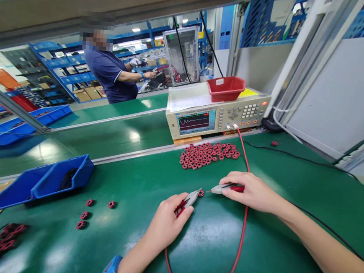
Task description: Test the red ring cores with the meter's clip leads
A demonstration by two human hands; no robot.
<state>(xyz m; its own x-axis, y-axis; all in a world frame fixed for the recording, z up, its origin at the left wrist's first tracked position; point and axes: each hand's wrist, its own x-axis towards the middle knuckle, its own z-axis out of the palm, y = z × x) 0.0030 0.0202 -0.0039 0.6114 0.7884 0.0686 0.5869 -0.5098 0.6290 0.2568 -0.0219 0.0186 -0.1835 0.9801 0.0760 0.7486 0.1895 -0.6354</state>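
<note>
My left hand [165,223] grips a red-handled test clip [190,198] whose jaws touch a small red toroid coil [200,193] on the green mat. My right hand [250,191] holds a second red-handled probe [225,188], its metal tip pointing left at the same coil, a short gap away. Red leads [243,225] run from both probes up to a beige bench tester [216,116] with a lit waveform screen. A pile of several red coils [207,154] lies just in front of the tester.
Three loose coils [84,215] and one more [111,204] lie at the left, near two blue bins [44,180]. A red tray [225,88] sits on the tester. More coils [2,240] lie at far left. A person in a blue shirt [111,74] works beyond the conveyor.
</note>
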